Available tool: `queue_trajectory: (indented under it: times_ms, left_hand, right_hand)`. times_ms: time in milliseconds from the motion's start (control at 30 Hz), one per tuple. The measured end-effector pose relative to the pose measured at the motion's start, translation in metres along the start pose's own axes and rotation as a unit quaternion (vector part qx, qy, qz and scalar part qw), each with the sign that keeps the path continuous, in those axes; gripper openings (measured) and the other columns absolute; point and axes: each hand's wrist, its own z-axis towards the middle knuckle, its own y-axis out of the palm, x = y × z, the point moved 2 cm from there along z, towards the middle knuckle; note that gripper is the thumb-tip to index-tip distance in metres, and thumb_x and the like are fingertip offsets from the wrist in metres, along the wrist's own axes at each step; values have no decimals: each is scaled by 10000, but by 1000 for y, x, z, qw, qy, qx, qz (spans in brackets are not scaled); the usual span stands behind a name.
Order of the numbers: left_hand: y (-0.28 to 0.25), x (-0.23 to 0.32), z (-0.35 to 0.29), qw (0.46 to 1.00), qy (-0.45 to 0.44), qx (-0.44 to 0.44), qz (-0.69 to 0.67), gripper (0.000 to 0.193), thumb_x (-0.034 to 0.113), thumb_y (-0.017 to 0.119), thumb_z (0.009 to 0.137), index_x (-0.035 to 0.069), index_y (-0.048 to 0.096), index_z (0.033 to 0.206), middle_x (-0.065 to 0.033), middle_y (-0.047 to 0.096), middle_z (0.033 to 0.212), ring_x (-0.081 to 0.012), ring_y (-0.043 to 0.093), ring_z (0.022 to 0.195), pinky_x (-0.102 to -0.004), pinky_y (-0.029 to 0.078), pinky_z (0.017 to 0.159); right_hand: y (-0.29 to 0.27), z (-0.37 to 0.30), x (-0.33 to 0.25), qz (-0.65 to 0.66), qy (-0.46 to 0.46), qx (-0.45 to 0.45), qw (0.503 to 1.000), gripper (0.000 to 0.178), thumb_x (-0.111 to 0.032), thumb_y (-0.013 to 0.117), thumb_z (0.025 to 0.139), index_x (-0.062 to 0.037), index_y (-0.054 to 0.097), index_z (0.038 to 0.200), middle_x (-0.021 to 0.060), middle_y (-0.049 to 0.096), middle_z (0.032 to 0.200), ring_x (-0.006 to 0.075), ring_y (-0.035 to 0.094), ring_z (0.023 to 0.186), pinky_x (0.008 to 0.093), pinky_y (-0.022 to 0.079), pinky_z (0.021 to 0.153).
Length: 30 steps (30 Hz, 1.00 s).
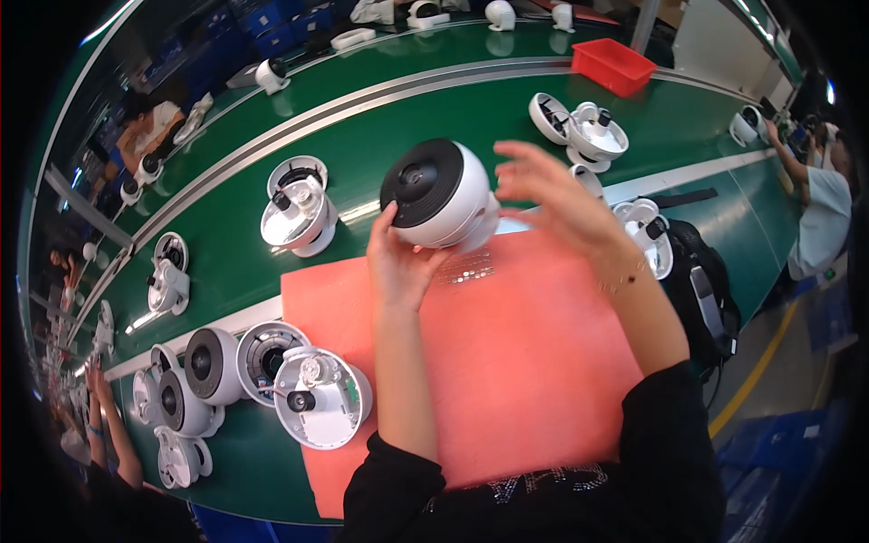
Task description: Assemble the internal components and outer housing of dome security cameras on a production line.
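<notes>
My left hand (403, 267) grips a round white security camera (466, 190) with a black front from below and the left, holding it above the pink mat (534, 362). The black face with its lens is turned up and toward the left. Just right of the camera, my right hand (557, 199) is raised with its fingers spread, holding nothing. Under the camera, a clear sheet with rows of small shiny dots (471, 270) lies on the mat. An opened camera housing (321, 403), its lens and circuit board exposed, rests at the mat's left edge.
More camera units (213, 366) crowd the left of the green bench. Opened housings (299, 213) stand on the green belt (380, 118) ahead. Far right are a red bin (614, 68) and a black backpack (692, 290). Other people work along both sides.
</notes>
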Motion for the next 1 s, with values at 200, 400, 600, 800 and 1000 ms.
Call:
queue_trajectory:
  times_ms: [200,400,600,800,1000]
  left_hand:
    - [9,-17,5,995,15,74,66,511,314,637,761,108,386,1156,-132,414,1163,-326,438,1128,-516,477,832]
    - [3,-20,3,987,1,83,136,536,347,611,767,80,402,1181,-121,469,1129,-284,556,996,-410,561,677]
    - [14,-11,-2,990,-19,31,139,563,457,529,781,16,490,1127,-140,574,1012,-259,612,901,-355,581,643]
    - [23,-7,-9,981,-27,-5,193,608,503,474,786,-21,516,1090,-156,605,965,-250,644,791,-353,587,586]
    - [7,-14,-9,961,-83,4,265,556,522,499,764,21,561,996,-107,608,858,-210,629,742,-335,565,490]
  right_hand:
    - [-199,67,-33,-199,-47,444,872,563,-260,624,742,-104,417,1242,119,471,1171,228,469,1045,353,451,800]
    - [-271,87,32,0,117,452,884,429,-267,577,793,-138,468,1188,94,403,1271,326,414,1096,532,441,798]
    - [-285,94,44,-39,218,415,883,363,-41,471,783,25,408,1134,270,557,965,369,628,697,363,557,481]
    - [-256,88,20,-75,101,468,875,467,27,438,734,-35,399,1195,236,521,1026,385,629,729,311,552,484]
    - [-233,65,-22,-47,87,254,962,615,32,449,689,-153,423,1275,115,532,1055,271,601,820,293,565,616]
